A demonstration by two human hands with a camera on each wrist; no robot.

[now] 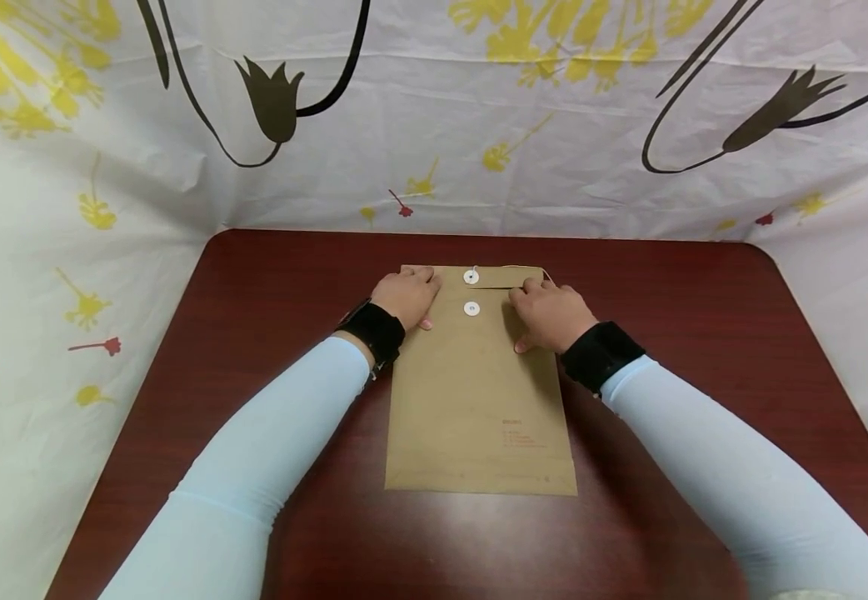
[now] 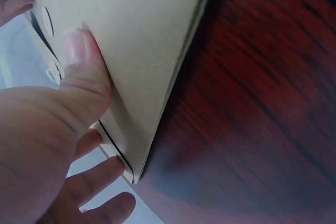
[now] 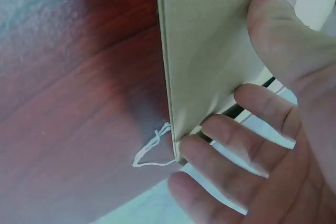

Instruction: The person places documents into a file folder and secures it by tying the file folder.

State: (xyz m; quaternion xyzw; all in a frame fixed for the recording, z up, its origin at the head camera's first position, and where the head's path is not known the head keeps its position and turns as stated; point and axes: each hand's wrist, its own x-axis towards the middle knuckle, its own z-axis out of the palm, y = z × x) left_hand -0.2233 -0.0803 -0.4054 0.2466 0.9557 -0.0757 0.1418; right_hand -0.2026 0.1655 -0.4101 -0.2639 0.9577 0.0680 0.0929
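A brown paper document envelope (image 1: pixel 479 383) lies flat on the table, its narrow flap (image 1: pixel 512 278) at the far end. One white button disc (image 1: pixel 471 277) sits on the flap and another white disc (image 1: pixel 471 308) just below it. My left hand (image 1: pixel 406 297) rests on the upper left corner, thumb on the paper and fingertips at the flap edge. At the upper right, my right hand (image 1: pixel 554 317) touches the flap with relaxed fingertips, its thumb lying on the envelope's face. A thin white string (image 3: pixel 149 148) loops out beyond the right corner.
The dark red-brown wooden table (image 1: pixel 291 275) has rounded far corners. A white cloth (image 1: pixel 441 108) with yellow, red and dark plant prints hangs behind it and along the sides. Small red print (image 1: pixel 521 435) marks the envelope's lower right.
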